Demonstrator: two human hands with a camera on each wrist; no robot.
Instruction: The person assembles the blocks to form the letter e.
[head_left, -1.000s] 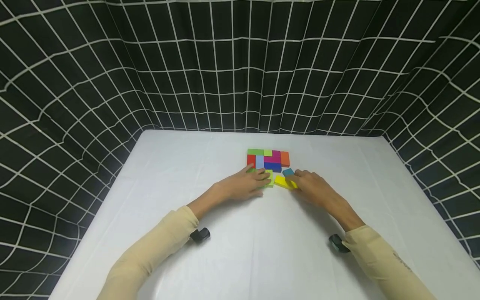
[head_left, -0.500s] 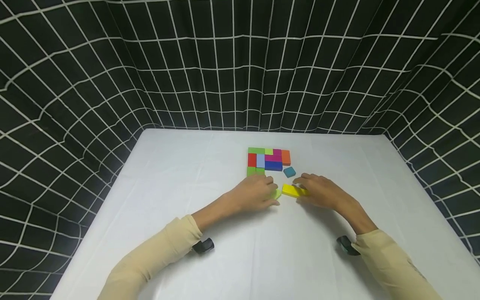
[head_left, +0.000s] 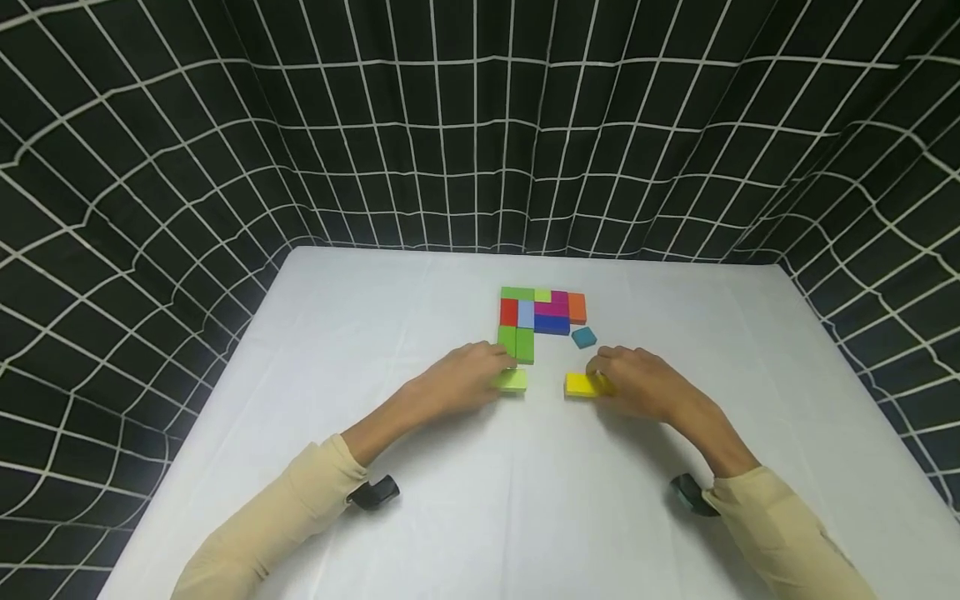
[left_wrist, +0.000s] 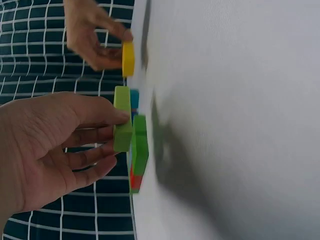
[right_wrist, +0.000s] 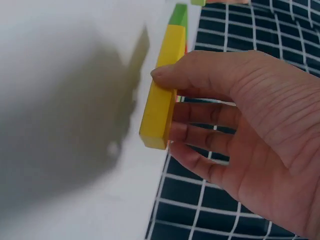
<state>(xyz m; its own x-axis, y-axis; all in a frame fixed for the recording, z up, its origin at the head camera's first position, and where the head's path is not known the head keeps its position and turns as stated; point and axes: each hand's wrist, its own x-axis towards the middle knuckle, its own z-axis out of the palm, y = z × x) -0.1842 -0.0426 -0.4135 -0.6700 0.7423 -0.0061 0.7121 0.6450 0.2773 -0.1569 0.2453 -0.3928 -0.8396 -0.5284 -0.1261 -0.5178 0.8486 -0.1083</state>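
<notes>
My left hand [head_left: 467, 377] pinches a lime-green block [left_wrist: 122, 120] between thumb and fingers, just in front of a group of coloured blocks. To the right, my right hand [head_left: 636, 385] grips a long yellow block [right_wrist: 164, 90] with the thumb across its near face. Two green blocks [head_left: 524, 345] form the front left of the group, side by side. Behind them lie a red block [head_left: 509, 312], a light blue block [head_left: 526, 314], a dark blue block [head_left: 552, 325], a magenta piece [head_left: 560, 303] and an orange block [head_left: 577, 308]. A small teal block [head_left: 584, 337] lies apart, turned at an angle.
A white cloth covers the table [head_left: 450, 517]. Black curtains with a white grid [head_left: 480, 150] stand around its back and sides. At the back of the group are a green block [head_left: 517, 293] and a small lime block [head_left: 542, 295].
My left hand has drawn the lime-green block away from the group, first nearer and then left, uncovering the two green blocks. My right hand has brought the yellow block nearer, away from the teal block.
</notes>
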